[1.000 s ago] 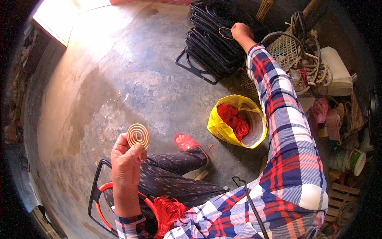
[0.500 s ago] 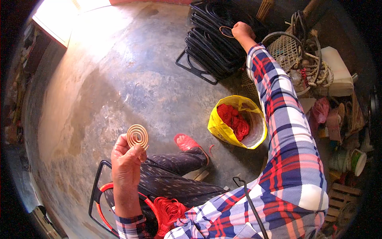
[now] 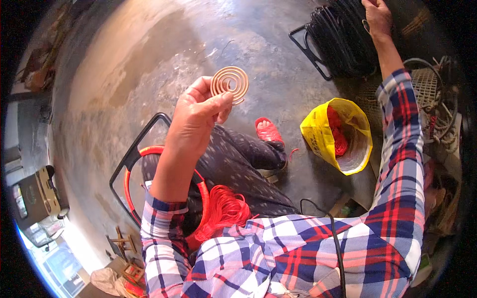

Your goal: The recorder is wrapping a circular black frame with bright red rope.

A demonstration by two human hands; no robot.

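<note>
My left hand point(image 3: 198, 111) is raised above my lap, thumb and fingers pinching the lower edge of a flat tan spiral coil point(image 3: 231, 80), which looks like a mosquito coil. Far off at the upper right, my right hand point(image 3: 379, 19) is closed on a thin tan loop point(image 3: 366, 26), of which only a small part shows. That hand is beside a stack of black frames point(image 3: 343, 42). A black frame partly wrapped in red cord point(image 3: 204, 198) leans against my lap, with a loose bundle of red cord point(image 3: 228, 211) next to it.
A yellow bag point(image 3: 318, 126) with red cord point(image 3: 340, 136) inside stands open on the floor, right of my foot in a red sandal point(image 3: 268, 130). A wire basket with rope point(image 3: 442, 119) lies at the far right. Small wooden stools point(image 3: 131, 273) are at lower left.
The view has turned, so the floor, bag and frames appear shifted right. My left hand shows higher, still holding the coil. My right arm stays stretched out, the loop now mostly hidden.
</note>
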